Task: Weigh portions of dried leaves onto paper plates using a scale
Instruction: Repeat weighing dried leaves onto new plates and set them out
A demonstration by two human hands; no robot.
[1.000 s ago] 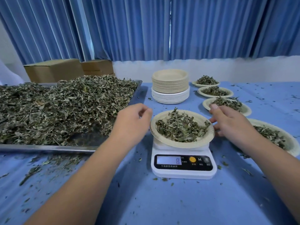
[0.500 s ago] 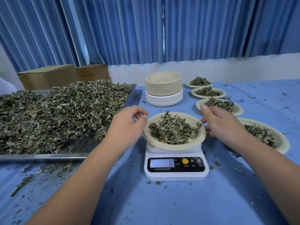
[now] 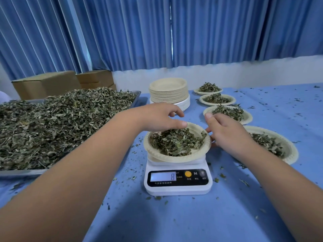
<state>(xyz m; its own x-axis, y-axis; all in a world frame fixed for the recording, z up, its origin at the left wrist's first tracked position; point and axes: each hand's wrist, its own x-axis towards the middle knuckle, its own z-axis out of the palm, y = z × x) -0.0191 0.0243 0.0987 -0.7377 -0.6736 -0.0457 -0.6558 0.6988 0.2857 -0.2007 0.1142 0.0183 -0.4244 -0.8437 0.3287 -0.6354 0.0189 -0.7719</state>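
Observation:
A white digital scale point(image 3: 178, 187) stands on the blue table and its display reads 8. On it lies a paper plate point(image 3: 197, 155) with a heap of dried leaves point(image 3: 176, 142). My left hand point(image 3: 160, 117) reaches over the plate's far left rim, its fingers spread loosely above the leaves and holding nothing I can see. My right hand point(image 3: 225, 131) is at the plate's right rim, fingertips touching the edge and thumb raised clear of it. A big metal tray point(image 3: 22, 172) piled with dried leaves point(image 3: 57, 123) lies to the left.
A stack of empty paper plates point(image 3: 168, 91) stands behind the scale. Several filled plates run in a row on the right, the nearest one point(image 3: 290, 151) beside my right forearm. Cardboard boxes point(image 3: 47, 84) sit at the back left. Leaf crumbs dot the tablecloth.
My left hand has moved right, from beside the plate's left rim to over the leaves. My right hand has stayed at the right rim. The reading is still 8.

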